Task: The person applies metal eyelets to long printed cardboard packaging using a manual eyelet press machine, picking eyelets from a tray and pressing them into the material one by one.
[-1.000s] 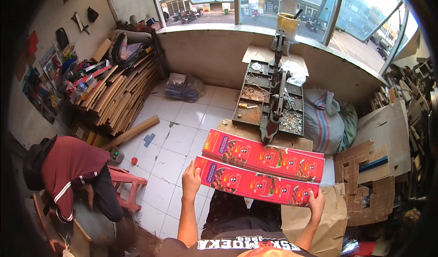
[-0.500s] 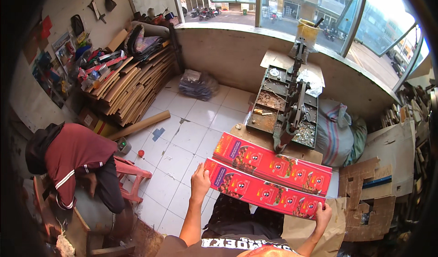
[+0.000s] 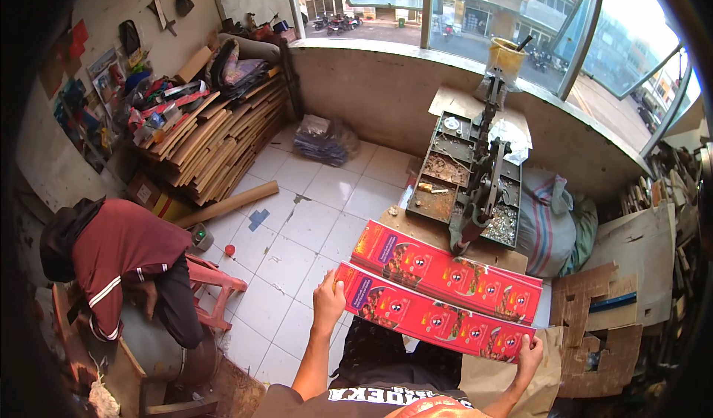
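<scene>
A long red printed sheet with food pictures spans the space in front of me. My left hand pinches its left end, and my right hand grips its lower right corner with the thumb on top. Just beyond it lies a second red printed sheet of the same design, on the front of a wooden work board. The near sheet covers part of the far one's lower edge. Behind them stands a dark metal hand press, its foot close to the far sheet's upper edge.
Trays of small metal parts flank the press. At left, a person in a maroon jacket bends over beside a red plastic stool. Stacked cardboard lines the left wall; a stuffed sack and cut cardboard stand at right.
The near sheet has tilted slightly, its right end dropping a little toward me. Both hands keep their hold. The view has shifted slightly.
</scene>
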